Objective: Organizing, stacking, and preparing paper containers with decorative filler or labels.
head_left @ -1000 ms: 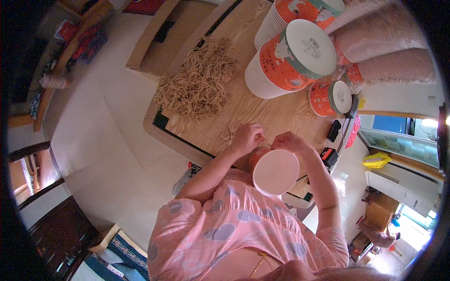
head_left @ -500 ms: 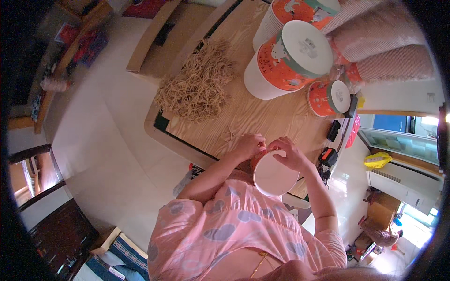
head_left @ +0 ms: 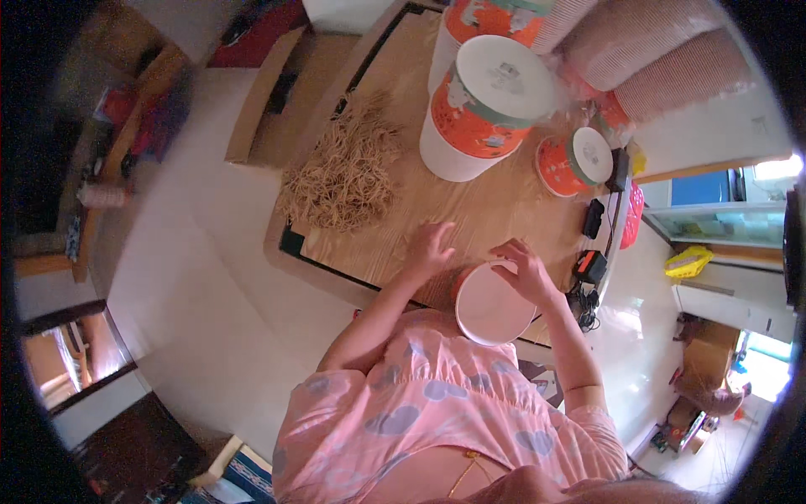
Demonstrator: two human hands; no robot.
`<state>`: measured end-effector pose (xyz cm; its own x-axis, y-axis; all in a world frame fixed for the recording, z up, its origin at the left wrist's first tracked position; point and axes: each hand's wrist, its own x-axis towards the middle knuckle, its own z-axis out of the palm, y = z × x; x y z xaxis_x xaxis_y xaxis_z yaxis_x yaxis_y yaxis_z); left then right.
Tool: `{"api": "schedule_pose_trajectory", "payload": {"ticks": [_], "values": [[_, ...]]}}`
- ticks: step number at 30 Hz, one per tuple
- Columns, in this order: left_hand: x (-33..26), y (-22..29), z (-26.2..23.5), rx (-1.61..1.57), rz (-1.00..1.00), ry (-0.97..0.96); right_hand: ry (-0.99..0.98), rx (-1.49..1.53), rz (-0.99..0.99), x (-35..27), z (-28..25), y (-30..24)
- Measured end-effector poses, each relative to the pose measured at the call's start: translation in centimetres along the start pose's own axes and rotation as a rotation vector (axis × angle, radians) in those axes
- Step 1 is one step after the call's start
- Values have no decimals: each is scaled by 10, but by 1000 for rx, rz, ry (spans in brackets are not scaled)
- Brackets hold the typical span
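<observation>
A paper tub with a white lid (head_left: 494, 304) and an orange side rests at the near edge of the wooden table (head_left: 504, 210), close to my body. My right hand (head_left: 522, 270) lies on the far right rim of its lid, fingers curled over the edge. My left hand (head_left: 430, 249) is off the tub to its left, fingers spread above the table top, holding nothing that I can see. A loose heap of tan rubber bands (head_left: 346, 175) lies further left on the table.
Two large orange-and-white lidded tubs (head_left: 485, 107) and a small one (head_left: 578, 161) stand at the table's far side. Stacks of pinkish cups in plastic (head_left: 646, 59) lie behind them. Black chargers and cables (head_left: 593, 267) sit at the right edge. A cardboard box (head_left: 269, 101) stands on the floor.
My left hand has come off the tub and moved left over the table. The tub has sunk lower, nearer the table edge; my right hand stays on its lid.
</observation>
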<state>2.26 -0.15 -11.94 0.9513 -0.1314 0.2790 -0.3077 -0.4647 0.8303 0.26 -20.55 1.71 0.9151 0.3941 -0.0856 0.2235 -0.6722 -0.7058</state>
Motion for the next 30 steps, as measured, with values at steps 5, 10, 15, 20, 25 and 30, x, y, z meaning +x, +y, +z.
{"api": "schedule_pose_trajectory", "payload": {"ticks": [5, 10, 15, 20, 25, 30], "values": [[-31, -19, -31, 77, -164, -115, 382, 85, 201, -39, -19, 16], [-72, -7, -38, 161, -131, -179, 684, 316, 440, -109, -18, 50], [-104, -7, -39, 242, -121, -282, 813, 364, 455, -170, -8, 57], [-103, -3, -24, 401, 107, -277, 925, 417, 548, -230, 10, 81], [-110, -5, -6, 389, 132, -247, 1060, 482, 491, -261, 34, 113], [-121, -14, -3, 473, 255, -179, 1204, 358, 525, -273, 55, 139]]}}
